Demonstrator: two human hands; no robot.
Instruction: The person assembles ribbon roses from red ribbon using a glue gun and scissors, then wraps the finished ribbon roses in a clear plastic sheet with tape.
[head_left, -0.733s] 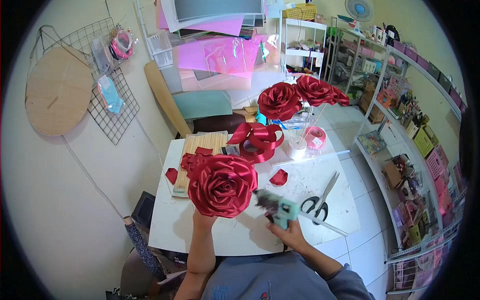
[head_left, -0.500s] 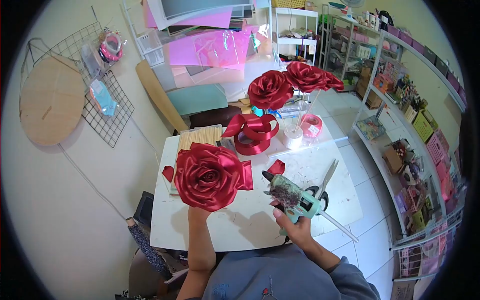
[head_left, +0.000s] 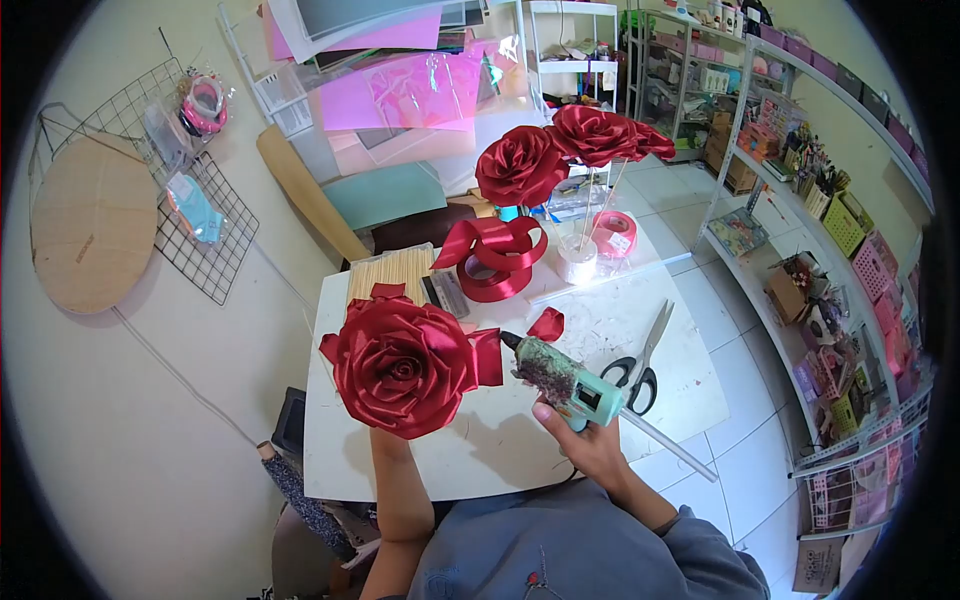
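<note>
A large dark red satin ribbon rose is held up over the near left of the table. My left hand is hidden behind the bloom, with just the wrist showing below it. A flat ribbon tab sticks out from the rose's right side. My right hand is closed around the handle of a mint green hot glue gun. Its black nozzle points left, right by the tab, and a glue stick juts from its rear. One loose red petal lies beyond the nozzle.
Scissors lie open on the white table, right of the glue gun. Behind are a red ribbon roll, wooden sticks and finished roses standing in a white holder. Shelves line the right side.
The glue gun has come left and its nozzle is now close to the ribbon tab. The rose sits slightly lower and further left, and the whole view has shifted a little.
</note>
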